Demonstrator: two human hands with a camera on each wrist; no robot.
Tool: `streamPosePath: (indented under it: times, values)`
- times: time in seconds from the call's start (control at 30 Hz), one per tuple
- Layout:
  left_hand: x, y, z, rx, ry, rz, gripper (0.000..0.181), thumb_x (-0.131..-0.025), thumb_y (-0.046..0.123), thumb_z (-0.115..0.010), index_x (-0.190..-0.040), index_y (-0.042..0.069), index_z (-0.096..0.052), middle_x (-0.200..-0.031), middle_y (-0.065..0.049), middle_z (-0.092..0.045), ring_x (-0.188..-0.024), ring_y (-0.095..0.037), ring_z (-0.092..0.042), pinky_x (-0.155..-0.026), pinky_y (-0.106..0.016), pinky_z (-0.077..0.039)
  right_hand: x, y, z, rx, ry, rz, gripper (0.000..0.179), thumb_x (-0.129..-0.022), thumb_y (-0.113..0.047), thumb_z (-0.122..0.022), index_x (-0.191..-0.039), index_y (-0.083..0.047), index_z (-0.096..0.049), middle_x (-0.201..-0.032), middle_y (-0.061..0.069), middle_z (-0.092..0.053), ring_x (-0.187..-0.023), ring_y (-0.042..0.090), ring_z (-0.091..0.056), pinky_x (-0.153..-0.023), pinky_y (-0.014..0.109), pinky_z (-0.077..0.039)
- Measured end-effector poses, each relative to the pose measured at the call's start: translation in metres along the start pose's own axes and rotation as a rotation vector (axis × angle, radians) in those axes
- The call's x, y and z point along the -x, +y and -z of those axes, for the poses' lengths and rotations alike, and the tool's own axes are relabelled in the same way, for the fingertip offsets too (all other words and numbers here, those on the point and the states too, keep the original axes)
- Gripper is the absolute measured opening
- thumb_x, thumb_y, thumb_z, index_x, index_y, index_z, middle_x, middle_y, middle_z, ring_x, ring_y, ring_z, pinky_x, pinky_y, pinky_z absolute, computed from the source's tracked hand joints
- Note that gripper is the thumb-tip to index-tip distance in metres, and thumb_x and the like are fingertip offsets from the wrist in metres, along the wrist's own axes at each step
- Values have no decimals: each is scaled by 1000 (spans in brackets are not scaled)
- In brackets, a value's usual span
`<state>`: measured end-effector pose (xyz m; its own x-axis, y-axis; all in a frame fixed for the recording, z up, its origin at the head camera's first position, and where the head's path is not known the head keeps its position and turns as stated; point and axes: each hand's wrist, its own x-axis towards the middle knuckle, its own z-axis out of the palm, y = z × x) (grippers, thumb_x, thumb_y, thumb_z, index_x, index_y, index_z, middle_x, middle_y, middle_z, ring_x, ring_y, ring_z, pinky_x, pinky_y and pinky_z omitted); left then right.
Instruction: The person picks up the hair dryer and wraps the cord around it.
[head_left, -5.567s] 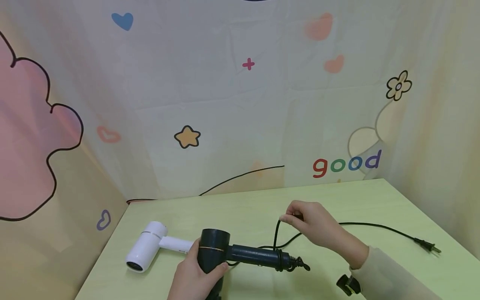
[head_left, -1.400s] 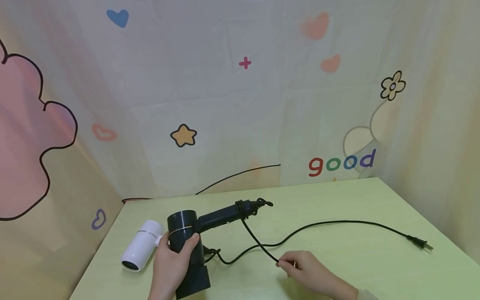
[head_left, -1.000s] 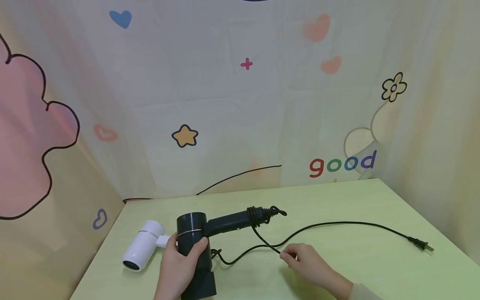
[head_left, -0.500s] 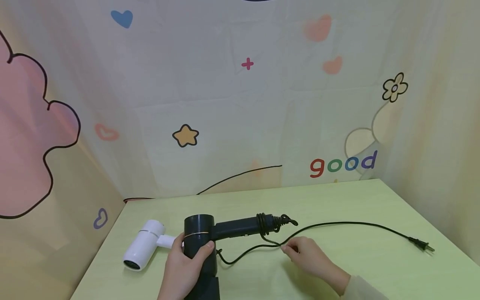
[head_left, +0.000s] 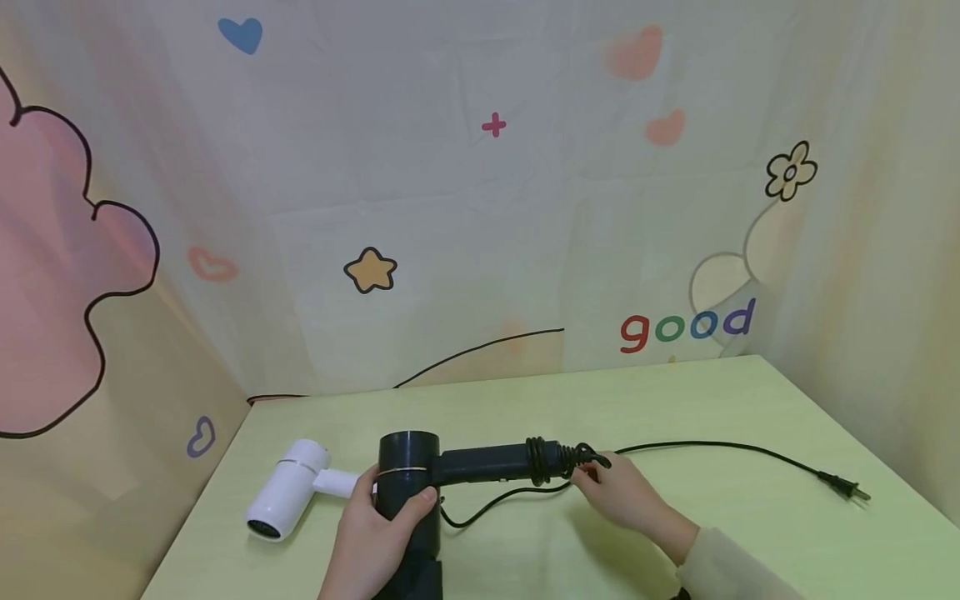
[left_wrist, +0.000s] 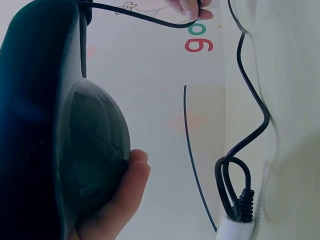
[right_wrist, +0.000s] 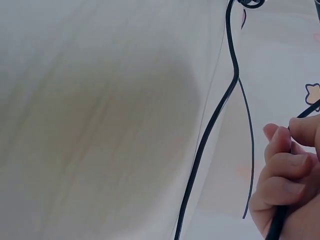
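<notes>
My left hand point(head_left: 375, 529) grips the barrel of a black hair dryer point(head_left: 408, 454), thumb across its near side. The dryer's handle points right, nearly level, above the table. Several turns of its power cord point(head_left: 536, 461) lie round the handle near the tip. At that end my right hand point(head_left: 626, 500) pinches the cord, partly covered by the handle's tip in the head view. In the left wrist view a stretch of the cord point(left_wrist: 150, 21) runs from the dryer to the right fingers. The right wrist view shows the cord passing through curled fingers point(right_wrist: 282, 185).
A white hair dryer point(head_left: 288, 492) lies on the table point(head_left: 525, 558) at left, its handle partly behind the black one. Its black cord point(head_left: 712, 442) trails right to a two-pin plug point(head_left: 846, 486). A printed curtain point(head_left: 450, 192) hangs behind.
The black dryer's handle has swung from pointing up and right to nearly level, with the dryer shifting right. My right hand has risen towards the handle's tip, carrying the cord round the handle.
</notes>
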<state>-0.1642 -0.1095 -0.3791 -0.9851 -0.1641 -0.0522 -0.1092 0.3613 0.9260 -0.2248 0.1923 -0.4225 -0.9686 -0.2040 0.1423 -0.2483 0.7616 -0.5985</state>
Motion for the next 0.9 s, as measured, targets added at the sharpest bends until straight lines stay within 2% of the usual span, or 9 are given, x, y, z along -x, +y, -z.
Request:
streamPosePath:
  times: [0.1, 0.2, 0.33, 0.43, 0.53, 0.9]
  values:
    - [0, 1, -1, 1, -15, 1, 92, -79, 48, -71, -143, -2, -27, -112, -22, -60, -85, -22, -63, -66, -37, -53, -3, 0, 3, -52, -23, -33, 30, -91, -8, -50, -62, -12, -41, -53, -4, -35, -47, 8, -26, -49, 22, -27]
    - [0, 1, -2, -1, -27, 2, 92, -79, 48, -72, -143, -1, -28, -109, -21, -60, -84, -21, -63, -66, -37, -54, -6, -1, 8, -66, -19, 4, 20, -87, -3, -49, -68, -9, -52, -56, -4, -41, -48, 8, -28, -49, 22, -28]
    - [1, 0, -4, -11, -31, -7, 89, -77, 47, -73, -142, 1, -32, -108, -18, -61, -85, -21, -63, -68, -36, -53, -10, -6, 13, -8, 15, 84, 20, -93, -12, -53, -77, -8, -64, -62, -3, -53, -53, 8, -39, -51, 23, -34]
    - [2, 0, -3, -24, -34, -37, 87, -77, 45, -74, -142, 2, -35, -108, -17, -62, -86, -21, -63, -69, -35, -52, -13, -9, 17, 14, 15, 88, 28, -95, -21, -55, -71, -9, -62, -59, -4, -51, -53, 8, -41, -51, 22, -35]
    - [3, 0, -3, -43, -38, -58, 86, -76, 45, -75, -141, 3, -37, -112, -17, -62, -88, -21, -62, -70, -36, -52, -17, -10, 19, 9, 5, 80, 29, -95, -22, -55, -71, -9, -61, -56, -4, -46, -51, 7, -38, -49, 21, -32]
    - [5, -2, -5, -105, -104, -49, 91, -73, 45, -76, -142, 1, -36, -119, -18, -59, -90, -22, -62, -71, -39, -53, -20, -19, 35, 47, 28, 71, 25, -95, -25, -57, -73, -12, -62, -56, -4, -40, -49, 9, -34, -49, 23, -29]
